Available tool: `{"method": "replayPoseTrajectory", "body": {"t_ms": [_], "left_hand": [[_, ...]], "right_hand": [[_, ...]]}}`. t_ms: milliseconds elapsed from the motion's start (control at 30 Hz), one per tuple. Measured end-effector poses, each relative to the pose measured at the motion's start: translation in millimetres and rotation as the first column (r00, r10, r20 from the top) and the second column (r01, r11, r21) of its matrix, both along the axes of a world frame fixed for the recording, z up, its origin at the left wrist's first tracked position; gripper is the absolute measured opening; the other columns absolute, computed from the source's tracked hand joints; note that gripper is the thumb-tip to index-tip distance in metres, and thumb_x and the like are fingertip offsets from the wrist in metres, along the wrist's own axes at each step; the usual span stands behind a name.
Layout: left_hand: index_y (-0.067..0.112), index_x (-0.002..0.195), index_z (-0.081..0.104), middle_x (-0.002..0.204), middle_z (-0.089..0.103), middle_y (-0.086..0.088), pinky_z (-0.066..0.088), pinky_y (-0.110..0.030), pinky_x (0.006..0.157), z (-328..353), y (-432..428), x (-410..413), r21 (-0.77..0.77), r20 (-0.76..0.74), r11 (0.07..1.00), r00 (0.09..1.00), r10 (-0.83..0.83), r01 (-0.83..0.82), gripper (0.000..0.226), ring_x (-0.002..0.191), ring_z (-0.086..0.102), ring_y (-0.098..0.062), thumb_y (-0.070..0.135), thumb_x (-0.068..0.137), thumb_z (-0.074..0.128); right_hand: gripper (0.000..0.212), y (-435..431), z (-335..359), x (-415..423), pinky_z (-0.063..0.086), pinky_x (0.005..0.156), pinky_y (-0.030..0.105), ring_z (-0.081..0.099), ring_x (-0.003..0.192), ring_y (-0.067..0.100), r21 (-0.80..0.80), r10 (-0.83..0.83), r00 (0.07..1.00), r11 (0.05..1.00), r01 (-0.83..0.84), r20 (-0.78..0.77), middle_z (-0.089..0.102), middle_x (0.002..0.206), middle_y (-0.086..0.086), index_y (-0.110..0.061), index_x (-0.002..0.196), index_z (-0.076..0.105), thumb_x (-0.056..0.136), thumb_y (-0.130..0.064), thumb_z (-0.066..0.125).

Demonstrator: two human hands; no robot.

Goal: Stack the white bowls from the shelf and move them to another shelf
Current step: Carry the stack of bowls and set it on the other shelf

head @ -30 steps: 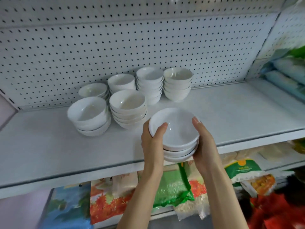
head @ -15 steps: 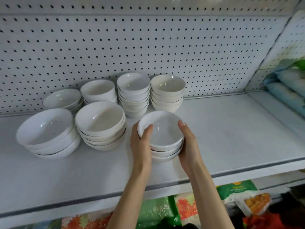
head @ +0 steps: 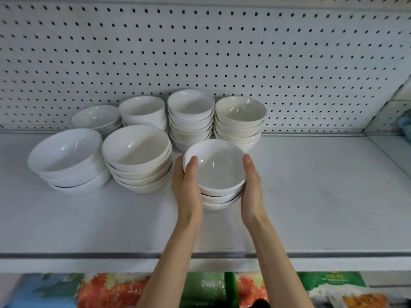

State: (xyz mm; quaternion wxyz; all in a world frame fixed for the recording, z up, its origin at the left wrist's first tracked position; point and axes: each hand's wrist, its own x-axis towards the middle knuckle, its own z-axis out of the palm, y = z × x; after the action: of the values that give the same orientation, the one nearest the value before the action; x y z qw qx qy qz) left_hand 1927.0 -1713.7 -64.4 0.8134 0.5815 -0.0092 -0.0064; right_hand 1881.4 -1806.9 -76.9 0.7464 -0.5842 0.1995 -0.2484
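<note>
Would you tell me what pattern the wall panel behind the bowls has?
The wall panel is white with rows of small dark holes; head view.

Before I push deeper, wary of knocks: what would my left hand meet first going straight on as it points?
Probably the tall back stack of small white ceramic bowls, ahead of the left hand; depth unclear.

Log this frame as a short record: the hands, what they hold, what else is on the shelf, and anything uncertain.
left hand: grips the held stack on its left side
right hand: grips its right side
held stack: three nested white bowls, upright
shelf: six other bowl stacks behind and to the left, near the pegboard
below: bags on a lower level
uncertain: whether the held stack rests on the shelf or is just above it
</note>
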Motion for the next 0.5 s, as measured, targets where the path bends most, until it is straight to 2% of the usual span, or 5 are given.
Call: {"method": "replayPoseTrajectory", "body": {"t_ms": [100,200,300,467,500], "left_hand": [[0.019,0.097,0.063,0.092,0.066,0.007,0.046,-0.009,0.07,1,-2,-2,-0.002,0.002,1.0,1.0,0.008,-0.008,0.012,0.082,0.061,-0.001,0.019,0.096,0.052],[0.025,0.089,0.063,0.081,0.068,0.018,0.045,-0.011,0.071,0,-3,-2,0.028,-0.014,0.998,0.998,0.06,-0.059,0.021,0.079,0.06,0.002,0.019,0.1,0.046],[0.032,0.081,0.062,0.076,0.068,0.027,0.042,-0.019,0.078,4,-5,-3,0.045,-0.031,0.996,0.996,0.08,-0.079,0.028,0.076,0.059,0.011,0.023,0.101,0.044],[0.037,0.095,0.063,0.112,0.066,0.015,0.04,-0.035,0.106,6,-6,-5,0.073,-0.094,0.996,0.994,0.058,-0.052,0.019,0.109,0.059,-0.003,0.048,0.094,0.046],[0.037,0.102,0.063,0.121,0.065,0.01,0.038,-0.038,0.11,7,-5,-5,0.083,-0.095,0.996,0.994,0.05,-0.042,0.029,0.116,0.057,-0.007,0.057,0.087,0.047]], "right_hand": [[0.053,-4,4,2,0.044,0.102,0.037,0.059,0.114,0.011,-0.14,-0.06,0.998,0.988,0.058,-0.013,0.066,0.118,-0.003,-0.021,0.116,0.063,0.087,-0.059,0.04],[0.047,-3,9,3,0.047,0.094,0.03,0.062,0.109,0.01,-0.118,-0.049,0.999,0.992,0.05,0.018,0.068,0.113,-0.004,-0.019,0.113,0.062,0.09,-0.052,0.038],[0.048,-2,11,6,0.047,0.096,0.034,0.062,0.107,0.011,-0.101,-0.049,0.999,0.994,0.047,-0.018,0.069,0.11,-0.004,-0.022,0.108,0.063,0.088,-0.057,0.037],[0.05,-4,11,9,0.046,0.1,0.04,0.063,0.106,0.012,-0.091,-0.05,0.997,0.995,0.044,-0.065,0.07,0.108,-0.006,-0.027,0.105,0.065,0.086,-0.062,0.034],[0.05,-3,11,8,0.046,0.1,0.04,0.063,0.106,0.012,-0.09,-0.043,0.997,0.995,0.037,-0.07,0.07,0.109,-0.006,-0.028,0.105,0.065,0.086,-0.062,0.034]]}}
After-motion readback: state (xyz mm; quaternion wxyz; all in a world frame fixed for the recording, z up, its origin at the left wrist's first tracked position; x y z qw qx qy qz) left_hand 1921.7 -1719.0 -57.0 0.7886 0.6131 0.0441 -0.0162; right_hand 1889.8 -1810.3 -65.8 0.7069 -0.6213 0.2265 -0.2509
